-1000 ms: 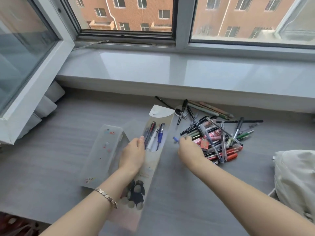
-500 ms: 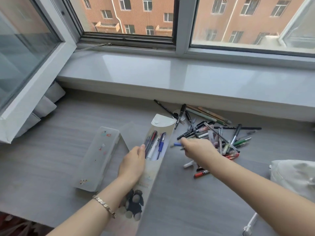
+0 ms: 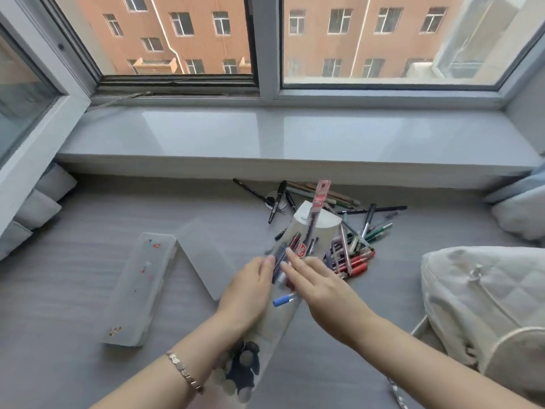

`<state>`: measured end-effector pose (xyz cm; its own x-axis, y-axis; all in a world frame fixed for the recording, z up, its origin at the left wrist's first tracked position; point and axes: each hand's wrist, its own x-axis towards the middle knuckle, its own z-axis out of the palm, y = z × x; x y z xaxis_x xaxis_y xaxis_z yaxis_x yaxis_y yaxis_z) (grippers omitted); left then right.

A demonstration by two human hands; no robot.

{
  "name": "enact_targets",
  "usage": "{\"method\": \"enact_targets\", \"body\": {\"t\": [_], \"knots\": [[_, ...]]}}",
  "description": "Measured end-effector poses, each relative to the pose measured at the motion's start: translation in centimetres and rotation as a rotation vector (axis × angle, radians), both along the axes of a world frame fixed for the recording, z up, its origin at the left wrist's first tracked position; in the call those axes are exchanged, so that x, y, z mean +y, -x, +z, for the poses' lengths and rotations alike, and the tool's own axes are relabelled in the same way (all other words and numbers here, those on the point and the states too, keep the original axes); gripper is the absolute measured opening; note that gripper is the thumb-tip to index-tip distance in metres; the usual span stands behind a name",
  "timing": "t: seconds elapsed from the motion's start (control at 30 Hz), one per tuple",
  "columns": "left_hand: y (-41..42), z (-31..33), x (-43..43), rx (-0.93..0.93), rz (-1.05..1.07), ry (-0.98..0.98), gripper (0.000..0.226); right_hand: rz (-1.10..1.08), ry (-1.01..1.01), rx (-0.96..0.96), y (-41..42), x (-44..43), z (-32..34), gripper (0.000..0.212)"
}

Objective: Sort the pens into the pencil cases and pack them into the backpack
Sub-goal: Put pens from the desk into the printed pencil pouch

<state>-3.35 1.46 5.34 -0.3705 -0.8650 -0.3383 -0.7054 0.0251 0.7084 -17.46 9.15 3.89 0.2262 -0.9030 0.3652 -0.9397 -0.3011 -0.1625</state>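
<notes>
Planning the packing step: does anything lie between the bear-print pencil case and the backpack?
Nothing visible lies on the surface between the pencil case and the backpack. Only the forearm behind the right hand crosses that gap; the pen pile lies farther back. Whether the backpack is open cannot be seen.
</notes>
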Motion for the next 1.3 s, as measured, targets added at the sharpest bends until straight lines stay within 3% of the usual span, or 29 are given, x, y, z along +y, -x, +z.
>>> {"method": "enact_targets", "body": {"t": [0.13, 0.27, 0.37, 0.47, 0.57, 0.63, 0.7, 0.8, 0.93, 1.03, 1.1, 1.2, 1.3], "knots": [[0.2, 0.2, 0.6, -0.059, -0.017, 0.052, 0.034, 0.045, -0.128, -0.109, 0.2, 1.0, 0.3, 0.063], [0.5, 0.6, 1.0, -0.067, -0.016, 0.086, 0.036, 0.028, -0.212, -0.352, 1.1, 1.7, 1.8, 0.042], [0.5, 0.9, 1.3, -0.122, -0.048, 0.13, 0.037, -0.287, -0.113, -0.709, 1.8, 1.2, 3.4, 0.029], [0.9, 1.4, 2.1, -0.221, -0.142, 0.202, 0.037, -0.626, -0.246, -0.913, 2.2, -0.1, 4.2, 0.007], [1.4, 1.4, 2.8, -0.293, -0.211, 0.256, 0.038, -0.701, -0.306, -0.989, 1.5, -1.2, 3.9, 0.028], [1.6, 1.3, 3.2, -0.31, -0.244, 0.246, 0.037, -0.721, -0.296, -1.045, 1.0, -1.5, 3.7, 0.028], [1.5, 1.3, 3.4, -0.252, -0.201, 0.189, 0.035, -0.711, -0.286, -1.18, 0.8, -1.5, 3.4, 0.026], [1.2, 1.4, 3.1, -0.114, -0.061, 0.094, 0.033, -0.646, -0.278, -1.372, 1.0, -0.5, 3.0, 0.048], [1.1, 1.3, 3.2, -0.047, 0.015, 0.056, 0.037, -0.539, -0.353, -1.183, 0.9, 0.9, 3.1, 0.063], [1.1, 1.0, 3.3, -0.037, 0.016, 0.054, 0.037, -0.514, -0.391, -0.81, 1.2, 1.6, 3.9, 0.036], [1.1, 0.7, 3.3, -0.048, 0.006, 0.046, 0.037, -0.528, -0.421, -0.724, 1.2, 1.8, 4.3, 0.036], [1.2, 0.4, 3.1, -0.084, -0.008, 0.028, 0.036, -0.597, -0.376, -0.855, 1.6, 1.6, 4.7, 0.039], [1.3, 0.2, 2.9, -0.115, -0.053, -0.005, 0.037, -0.557, -0.13, -1.188, 1.4, 0.9, 5.2, 0.036]]}}
